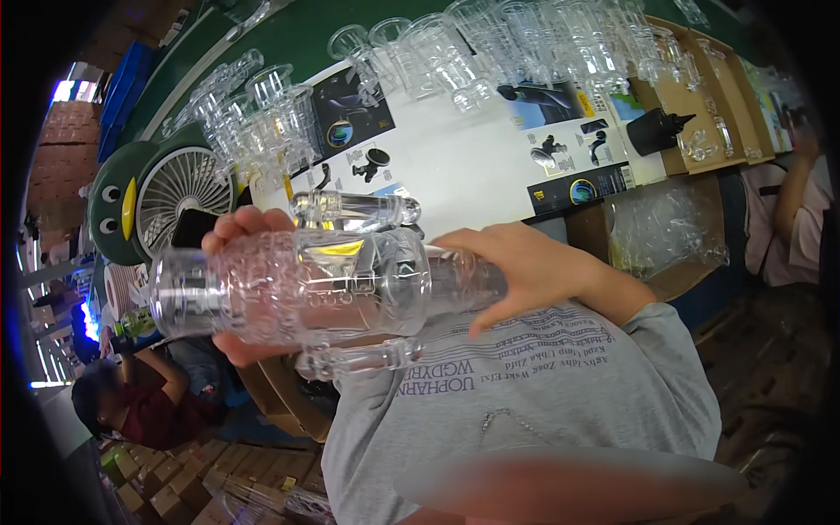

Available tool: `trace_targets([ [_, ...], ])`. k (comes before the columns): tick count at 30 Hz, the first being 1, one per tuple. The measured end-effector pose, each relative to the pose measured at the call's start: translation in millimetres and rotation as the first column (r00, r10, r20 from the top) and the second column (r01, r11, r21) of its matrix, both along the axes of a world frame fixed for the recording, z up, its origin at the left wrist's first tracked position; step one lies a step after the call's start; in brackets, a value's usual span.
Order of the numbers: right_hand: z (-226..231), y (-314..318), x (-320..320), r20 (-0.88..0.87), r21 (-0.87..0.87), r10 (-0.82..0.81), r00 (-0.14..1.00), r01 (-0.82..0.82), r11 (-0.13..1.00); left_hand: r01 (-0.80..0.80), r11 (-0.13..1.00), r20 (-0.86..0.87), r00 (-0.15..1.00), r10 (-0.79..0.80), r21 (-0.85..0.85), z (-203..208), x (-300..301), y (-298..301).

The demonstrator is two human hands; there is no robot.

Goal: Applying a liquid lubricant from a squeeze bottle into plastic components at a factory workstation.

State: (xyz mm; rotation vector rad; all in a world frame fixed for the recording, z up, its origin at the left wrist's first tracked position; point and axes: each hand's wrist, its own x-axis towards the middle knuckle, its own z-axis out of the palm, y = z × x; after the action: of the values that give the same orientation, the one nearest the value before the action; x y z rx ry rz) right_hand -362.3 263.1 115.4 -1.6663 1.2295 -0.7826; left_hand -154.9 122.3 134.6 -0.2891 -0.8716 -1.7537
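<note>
A large, clear glass vessel (350, 284) lies sideways in front of my chest, with ridged walls and a wide round mouth at its left end. My left hand (254, 226) is wrapped around that ridged left part, fingers above and thumb below. My right hand (534, 271) closes around the narrower, greyish right end, thumb on the near side. Clear glass tubes run along the vessel's upper and lower sides; whether they are joined to it I cannot tell.
Many similar glass pieces (455, 61) stand along the table's far side, with more at the left (262, 122). A green fan (184, 188) stands left, a black bottle (652, 131) right. Cardboard boxes (682, 271) hold plastic and small glass parts. Other people sit at both sides.
</note>
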Motion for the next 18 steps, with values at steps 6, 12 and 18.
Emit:
trace_targets([
  [6, -15, 4, 10, -0.091, -0.325, -0.155, 0.984, 0.118, 0.938, -0.017, 0.979, -0.009, 1.000, 0.016, -0.204, 16, -1, 24],
  [12, -22, -2, 23, -0.059, -0.488, -0.236, 0.970, 0.178, 0.854, -0.277, 0.913, 0.113, 0.940, 0.323, -0.300, 37, 2, 53],
  [18, -13, 0, 19, 0.006, -0.293, -0.079, 0.997, 0.077, 0.953, -0.259, 0.912, 0.248, 0.906, 0.343, -0.317, 47, 4, 52],
])
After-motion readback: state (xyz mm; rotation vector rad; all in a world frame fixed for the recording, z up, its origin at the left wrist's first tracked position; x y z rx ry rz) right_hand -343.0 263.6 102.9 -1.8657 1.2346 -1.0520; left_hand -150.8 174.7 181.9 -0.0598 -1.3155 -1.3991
